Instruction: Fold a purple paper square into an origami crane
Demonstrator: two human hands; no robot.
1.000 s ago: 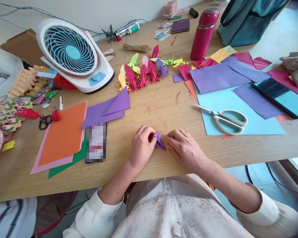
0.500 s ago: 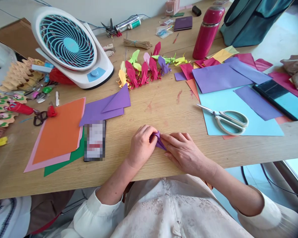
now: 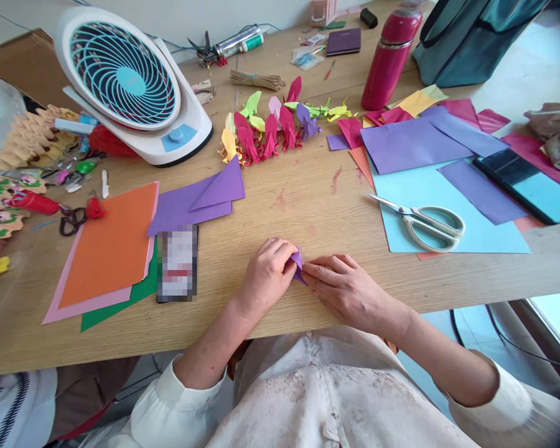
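Observation:
Near the front edge of the wooden table, a small piece of folded purple paper (image 3: 297,256) lies between my two hands. My left hand (image 3: 271,269) is closed on it, thumb and fingers pinching its left side and hiding much of it. My right hand (image 3: 345,286) has its fingers pressed together against the paper's lower right edge. The exact shape of the folds cannot be made out. Beyond my hands, several folded paper figures (image 3: 270,134) in red, green, yellow and purple are grouped on the table.
Scissors (image 3: 432,227) lie on light blue paper (image 3: 401,186) at right, beside purple sheets (image 3: 415,146). Orange paper (image 3: 109,249), purple paper (image 3: 182,202) and a phone (image 3: 177,264) are at left. A fan (image 3: 130,81) and a red bottle (image 3: 392,59) stand farther back.
My left hand has shifted slightly, and the purple paper's upper part now shows a little differently. My right fingers have slid slightly down along its edge.

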